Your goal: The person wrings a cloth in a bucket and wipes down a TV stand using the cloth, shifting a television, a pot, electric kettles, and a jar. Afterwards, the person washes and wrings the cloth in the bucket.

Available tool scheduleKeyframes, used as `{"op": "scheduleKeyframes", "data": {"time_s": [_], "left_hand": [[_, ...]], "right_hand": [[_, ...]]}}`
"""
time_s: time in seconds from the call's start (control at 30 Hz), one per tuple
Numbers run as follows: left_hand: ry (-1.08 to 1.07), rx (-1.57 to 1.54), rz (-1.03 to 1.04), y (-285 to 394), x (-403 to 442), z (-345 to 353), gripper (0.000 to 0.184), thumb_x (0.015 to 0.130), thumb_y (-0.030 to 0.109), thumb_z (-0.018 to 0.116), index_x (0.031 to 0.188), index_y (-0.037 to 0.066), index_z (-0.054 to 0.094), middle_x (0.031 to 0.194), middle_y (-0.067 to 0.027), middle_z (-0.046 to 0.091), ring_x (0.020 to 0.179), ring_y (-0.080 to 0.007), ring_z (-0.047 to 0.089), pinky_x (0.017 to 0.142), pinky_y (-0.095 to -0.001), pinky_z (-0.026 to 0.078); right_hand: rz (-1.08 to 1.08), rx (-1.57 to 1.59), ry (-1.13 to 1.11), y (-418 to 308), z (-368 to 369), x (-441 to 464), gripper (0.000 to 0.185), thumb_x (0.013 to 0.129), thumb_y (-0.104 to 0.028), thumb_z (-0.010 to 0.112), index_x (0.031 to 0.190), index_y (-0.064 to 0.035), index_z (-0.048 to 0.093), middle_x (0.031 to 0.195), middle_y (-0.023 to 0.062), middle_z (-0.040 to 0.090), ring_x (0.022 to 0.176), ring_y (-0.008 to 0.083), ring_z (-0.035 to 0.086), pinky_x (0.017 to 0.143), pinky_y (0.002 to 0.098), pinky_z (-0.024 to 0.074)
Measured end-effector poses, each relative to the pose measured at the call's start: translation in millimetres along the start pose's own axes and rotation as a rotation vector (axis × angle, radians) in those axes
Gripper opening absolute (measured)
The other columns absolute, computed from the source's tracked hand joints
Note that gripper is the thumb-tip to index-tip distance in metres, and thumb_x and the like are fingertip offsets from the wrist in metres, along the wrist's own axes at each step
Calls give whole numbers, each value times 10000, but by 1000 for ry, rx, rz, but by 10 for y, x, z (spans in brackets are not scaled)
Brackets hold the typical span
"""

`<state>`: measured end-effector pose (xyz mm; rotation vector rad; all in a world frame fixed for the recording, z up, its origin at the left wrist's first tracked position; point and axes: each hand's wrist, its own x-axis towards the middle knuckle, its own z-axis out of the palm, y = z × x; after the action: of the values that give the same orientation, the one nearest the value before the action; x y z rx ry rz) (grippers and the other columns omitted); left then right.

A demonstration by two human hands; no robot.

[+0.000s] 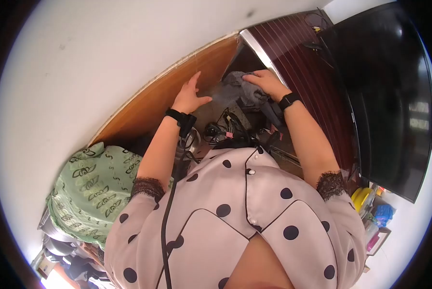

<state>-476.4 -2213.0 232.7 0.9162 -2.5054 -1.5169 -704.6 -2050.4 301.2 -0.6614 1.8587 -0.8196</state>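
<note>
A bunched grey cloth [235,89] hangs over the space between the wooden panel and the dark cabinet. My right hand [269,83] grips its upper right part, thumb and fingers closed on the fabric. To the left of the cloth, my left hand [191,96] is held up with its fingers spread and nothing in it. Below the cloth lies a tangle of dark cables [230,126] with a small pink piece [230,135] among them.
An orange-brown wooden panel [177,79] leans along the white wall. At the right are a dark red slatted cabinet [302,62] and a large black screen [384,96]. A green patterned cloth [95,188] covers something at the left. A black cord [167,216] runs down from my left wrist.
</note>
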Motion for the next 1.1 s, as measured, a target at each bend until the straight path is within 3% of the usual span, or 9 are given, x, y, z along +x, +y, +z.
{"op": "scheduleKeyframes", "data": {"time_s": [0.37, 0.43, 0.5, 0.57, 0.77, 0.87, 0.93, 1.0, 1.1], "left_hand": [[-169, -310, 312, 855, 176, -85, 786, 640, 288, 831, 1319, 121, 471, 1273, -94, 517, 1198, -212, 470, 984, -344, 374], [-173, -437, 309, 849, 230, -108, 825, 640, 247, 834, 1348, 115, 433, 1333, -101, 473, 1243, -223, 429, 1020, -352, 343], [-246, -529, 324, 766, 303, -49, 878, 630, 208, 840, 1376, 110, 389, 1385, -113, 417, 1282, -240, 383, 1055, -363, 304], [-348, -440, 170, 911, 228, -73, 915, 628, 184, 840, 1397, 106, 349, 1405, -127, 383, 1298, -255, 357, 1073, -368, 283], [-525, -71, 431, 961, 286, 22, 783, 664, 160, 812, 1341, 64, 431, 1358, -118, 435, 1261, -248, 406, 1038, -352, 330], [-615, -361, 268, 1259, 364, 25, 423, 821, 132, 671, 1204, 36, 518, 1127, -54, 564, 1049, -163, 534, 889, -284, 436], [-628, -415, 186, 1690, 298, 27, 300, 877, 117, 606, 1155, 30, 532, 1050, -31, 585, 974, -128, 556, 835, -257, 457], [-681, -789, 49, 2314, 42, 46, 156, 936, 88, 495, 1080, 36, 528, 1005, -21, 581, 924, -97, 552, 794, -248, 464], [-772, -818, 178, 2675, 115, 358, 152, 950, 78, 463, 1088, 38, 512, 1022, -31, 576, 947, -118, 552, 823, -281, 476]], "right_hand": [[-75, 215, -116, -412, -79, -341, 467, 867, -395, 574, 1055, 26, 647, 992, 96, 667, 850, 156, 607, 780, 293, 467], [-244, -209, -122, -455, -140, -420, 489, 856, -427, 568, 1037, 19, 652, 946, 114, 671, 844, 160, 607, 786, 302, 469], [-101, -69, -63, -137, -79, -344, 464, 810, -430, 595, 1008, -17, 667, 908, 142, 668, 838, 211, 623, 768, 322, 477], [-270, -813, 95, 129, -43, -281, 403, 759, -395, 626, 971, -57, 681, 903, 150, 660, 841, 273, 624, 741, 347, 479], [-600, -299, 162, -473, -317, -997, 288, 777, -275, 642, 958, -53, 664, 851, 148, 657, 816, 282, 630, 724, 348, 485], [-614, -313, 374, -386, -536, -1243, 335, 789, -291, 644, 1043, -73, 641, 954, 148, 648, 878, 288, 615, 761, 347, 479], [-585, -285, 792, -181, -547, -1422, 483, 825, -366, 627, 1217, -96, 548, 1126, 194, 590, 974, 304, 588, 825, 357, 465], [-492, -111, 806, -65, -470, -1635, 607, 823, -438, 616, 1295, -91, 459, 1199, 241, 529, 1067, 355, 536, 896, 385, 432], [-414, 202, 664, 5, -366, -1856, 846, 832, -513, 606, 1440, -62, 227, 1344, 299, 402, 1243, 392, 425, 1022, 394, 350]]}}
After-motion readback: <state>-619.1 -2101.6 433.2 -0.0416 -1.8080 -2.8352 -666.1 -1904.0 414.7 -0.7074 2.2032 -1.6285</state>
